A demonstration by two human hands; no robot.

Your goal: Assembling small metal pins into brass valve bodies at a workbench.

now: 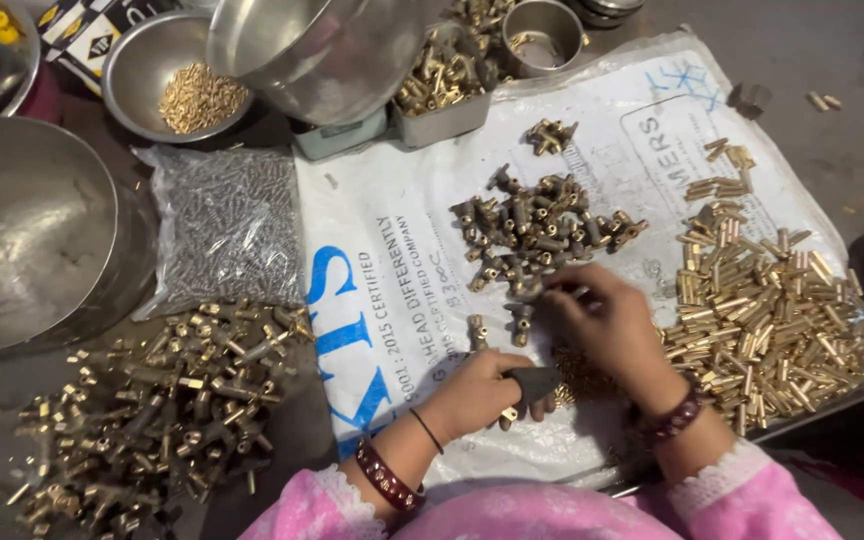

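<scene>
My left hand [482,392] is closed around a small dark tool [532,382] with a brass piece at its tip, low in the middle of a white printed sack [392,270]. My right hand [607,325] reaches forward with its fingertips pinching into the near edge of a pile of dull brass fittings [537,230]; what it grips is hidden by the fingers. Two loose fittings [497,330] lie between the hands. A heap of shiny brass tubes [767,310] lies just right of my right wrist.
Another pile of brass fittings [152,400] covers the floor at the left. A clear bag of small grey screws [222,225] lies above it. Steel bowls [32,230], one holding small brass bits [197,98], and a metal tray of parts [447,85] stand at the back.
</scene>
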